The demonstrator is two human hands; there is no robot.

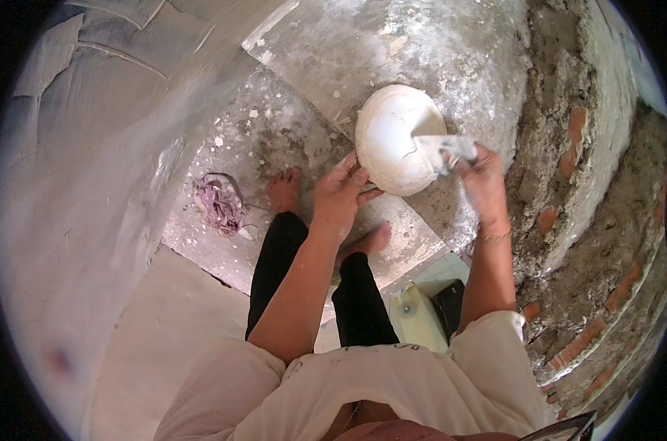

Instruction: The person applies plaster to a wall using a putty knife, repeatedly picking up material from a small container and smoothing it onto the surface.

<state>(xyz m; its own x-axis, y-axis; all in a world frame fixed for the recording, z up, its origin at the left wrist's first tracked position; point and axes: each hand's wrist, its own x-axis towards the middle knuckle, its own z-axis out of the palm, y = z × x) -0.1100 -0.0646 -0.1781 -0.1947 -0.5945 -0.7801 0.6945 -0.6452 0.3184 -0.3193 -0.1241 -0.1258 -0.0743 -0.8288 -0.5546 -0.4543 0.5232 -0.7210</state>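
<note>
A round white tub (388, 140) with pale paste on its rim and inside is gripped at its lower left side by my left hand (344, 187), its fingers curved round the edge. In my right hand (480, 176), closed on its handle, is a paste-smeared scraper (440, 147), whose blade reaches over the tub's right part and touches the paste or rim; which, I cannot tell. My bare feet stand on a spattered slab below, either side of my left forearm.
A crumpled pinkish bundle (219, 202) lies left of my feet. A plastered wall (91, 132) curves along the left. Rough masonry with exposed brick (576, 140) runs down the right. A spattered slab edge (421, 272) drops beside a yellowish container (410, 312) and a dark object (447, 309).
</note>
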